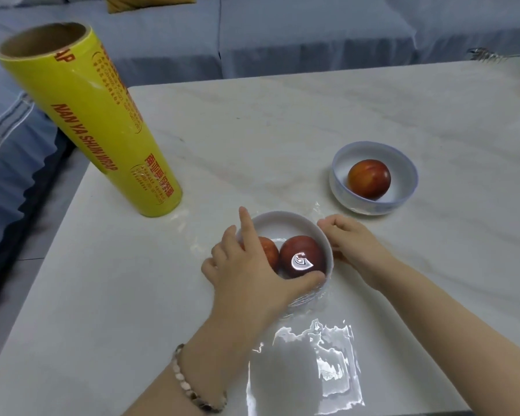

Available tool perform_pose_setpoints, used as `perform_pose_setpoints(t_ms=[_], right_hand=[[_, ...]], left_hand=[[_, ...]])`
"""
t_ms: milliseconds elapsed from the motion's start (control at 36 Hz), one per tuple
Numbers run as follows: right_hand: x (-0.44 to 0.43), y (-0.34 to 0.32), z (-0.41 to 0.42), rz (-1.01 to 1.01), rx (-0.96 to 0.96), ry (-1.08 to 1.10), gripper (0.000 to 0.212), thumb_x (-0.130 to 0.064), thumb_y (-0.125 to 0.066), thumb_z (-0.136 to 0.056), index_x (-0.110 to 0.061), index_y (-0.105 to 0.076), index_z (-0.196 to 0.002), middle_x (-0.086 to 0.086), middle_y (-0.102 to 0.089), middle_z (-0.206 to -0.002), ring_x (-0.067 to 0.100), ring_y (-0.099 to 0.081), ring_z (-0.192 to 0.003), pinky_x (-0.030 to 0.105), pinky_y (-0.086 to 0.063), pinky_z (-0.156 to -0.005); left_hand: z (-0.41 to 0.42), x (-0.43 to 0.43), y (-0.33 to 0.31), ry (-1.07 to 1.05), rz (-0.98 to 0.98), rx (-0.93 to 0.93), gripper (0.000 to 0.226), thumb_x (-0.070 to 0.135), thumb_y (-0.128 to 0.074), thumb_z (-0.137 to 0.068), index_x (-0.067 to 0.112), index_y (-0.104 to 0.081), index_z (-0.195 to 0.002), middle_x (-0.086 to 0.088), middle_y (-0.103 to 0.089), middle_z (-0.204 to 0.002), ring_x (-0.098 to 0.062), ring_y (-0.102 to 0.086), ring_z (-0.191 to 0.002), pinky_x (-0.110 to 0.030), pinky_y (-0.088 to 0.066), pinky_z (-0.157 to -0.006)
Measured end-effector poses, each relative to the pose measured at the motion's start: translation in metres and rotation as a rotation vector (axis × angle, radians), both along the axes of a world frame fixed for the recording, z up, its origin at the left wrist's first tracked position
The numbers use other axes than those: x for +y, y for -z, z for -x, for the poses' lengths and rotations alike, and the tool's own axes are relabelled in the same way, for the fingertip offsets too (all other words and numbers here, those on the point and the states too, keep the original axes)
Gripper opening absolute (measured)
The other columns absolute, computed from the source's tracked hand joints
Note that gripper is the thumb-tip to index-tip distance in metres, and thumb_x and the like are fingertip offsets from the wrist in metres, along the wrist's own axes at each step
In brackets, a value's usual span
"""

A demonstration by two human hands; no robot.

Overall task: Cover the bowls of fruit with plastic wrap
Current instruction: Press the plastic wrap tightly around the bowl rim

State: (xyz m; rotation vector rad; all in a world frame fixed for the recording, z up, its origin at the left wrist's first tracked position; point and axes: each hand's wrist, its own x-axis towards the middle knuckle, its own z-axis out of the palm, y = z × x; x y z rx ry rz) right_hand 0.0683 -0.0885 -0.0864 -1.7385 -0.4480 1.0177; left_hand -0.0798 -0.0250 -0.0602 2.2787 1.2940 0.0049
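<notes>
Table [282,115]: pale marbled top, filling the near view.
Sofa [312,34]: blue-grey, running along far side and left.
Cushion [144,1]: mustard, far back.
Floor [27,250]: grey, left.

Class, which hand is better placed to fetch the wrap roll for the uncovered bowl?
Probably the left hand: the roll stands on its side; the right hand would cross the near bowl.
</notes>
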Motion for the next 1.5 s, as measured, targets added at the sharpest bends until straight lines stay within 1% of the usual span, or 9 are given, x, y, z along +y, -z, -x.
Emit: perform_pose_setpoints(t_ms=[222,444,778,944,1083,1139,1194,1361,1500], right_hand=[[0.002,0.001,0.01,-0.111,-0.277,0.215,0.022,-0.021,-0.04,-0.096,-0.021,-0.042,-0.074,-0.001,-0.048,-0.056,0.001,-0.042,-0.041,0.019,-0.038,-0.053],[0.003,0.003,0.013,-0.121,-0.424,0.286,0.022,-0.028,-0.037,-0.096,-0.03,-0.039,-0.074,0.004,-0.048,-0.061,0.021,-0.045,-0.061,0.039,-0.042,-0.068],[0.0,0.03,0.002,0.005,-0.517,0.336,0.013,-0.022,-0.041,-0.096,-0.015,-0.045,-0.087,-0.005,-0.048,-0.064,0.02,-0.046,-0.068,0.024,-0.033,-0.058],[0.015,0.017,-0.015,0.132,-0.391,0.199,0.031,-0.037,-0.05,-0.091,-0.01,-0.058,-0.077,0.002,-0.058,-0.069,0.019,-0.055,-0.068,0.029,-0.04,-0.071],[0.003,-0.011,-0.012,0.165,0.033,0.061,0.051,-0.05,-0.036,-0.093,-0.007,-0.058,-0.077,0.009,-0.052,-0.066,0.022,-0.047,-0.061,0.027,-0.039,-0.059],[-0.003,-0.009,-0.006,0.205,0.021,-0.063,0.044,-0.047,-0.041,-0.092,-0.009,-0.056,-0.075,0.012,-0.052,-0.07,0.023,-0.046,-0.067,0.028,-0.037,-0.062],[-0.007,-0.005,0.0,0.15,-0.007,-0.094,0.037,-0.04,-0.044,-0.093,-0.01,-0.053,-0.073,0.012,-0.052,-0.068,0.023,-0.046,-0.066,0.029,-0.037,-0.063],[-0.008,0.002,0.003,0.001,0.22,-0.026,0.023,-0.026,-0.046,-0.094,-0.011,-0.05,-0.076,0.007,-0.046,-0.064,0.019,-0.042,-0.062,0.028,-0.037,-0.063],[-0.01,-0.001,0.002,-0.113,0.392,0.178,0.028,-0.016,-0.042,-0.096,-0.015,-0.044,-0.068,0.004,-0.046,-0.06,0.015,-0.046,-0.054,0.026,-0.046,-0.06]], left_hand=[[0.001,0.04,0.007,0.604,-0.114,0.099,0.144,0.08,-0.066,-0.046,0.027,0.025,-0.144,0.004,0.028,-0.154,-0.015,0.027,-0.141,-0.042,0.006,-0.118],[0.003,0.04,0.013,0.592,-0.183,0.11,0.14,0.085,-0.058,-0.046,0.022,0.018,-0.147,0.008,0.016,-0.157,-0.016,0.008,-0.144,-0.041,-0.002,-0.119],[0.002,0.035,0.018,0.524,-0.182,0.084,0.138,0.09,-0.042,-0.04,0.025,0.02,-0.145,0.008,0.011,-0.156,-0.016,0.003,-0.143,-0.041,-0.011,-0.117],[-0.006,0.006,0.016,0.23,-0.149,0.041,0.134,0.09,-0.04,-0.041,0.026,0.016,-0.145,0.002,0.005,-0.157,-0.023,-0.001,-0.143,-0.043,-0.016,-0.112],[-0.016,-0.016,0.018,-0.111,-0.174,-0.047,0.126,0.09,-0.037,-0.047,0.012,-0.022,-0.145,-0.019,-0.032,-0.148,-0.039,-0.034,-0.132,-0.056,-0.033,-0.099],[-0.017,-0.017,0.015,-0.133,-0.116,-0.03,0.121,0.087,-0.046,-0.057,0.014,-0.011,-0.147,-0.017,-0.019,-0.153,-0.037,-0.021,-0.138,-0.055,-0.025,-0.105],[-0.015,-0.013,0.011,-0.094,-0.034,0.039,0.12,0.083,-0.051,-0.06,0.02,0.003,-0.147,-0.012,-0.006,-0.153,-0.034,-0.01,-0.139,-0.051,-0.013,-0.111],[-0.004,0.025,-0.016,0.11,0.018,0.116,0.126,0.078,-0.062,-0.054,0.027,0.005,-0.148,-0.009,-0.023,-0.143,-0.028,-0.018,-0.135,-0.039,-0.016,-0.112],[-0.003,0.045,-0.008,0.537,0.004,0.111,0.139,0.071,-0.074,-0.048,0.033,0.018,-0.145,0.004,0.026,-0.154,-0.017,0.024,-0.142,-0.041,0.004,-0.118]])
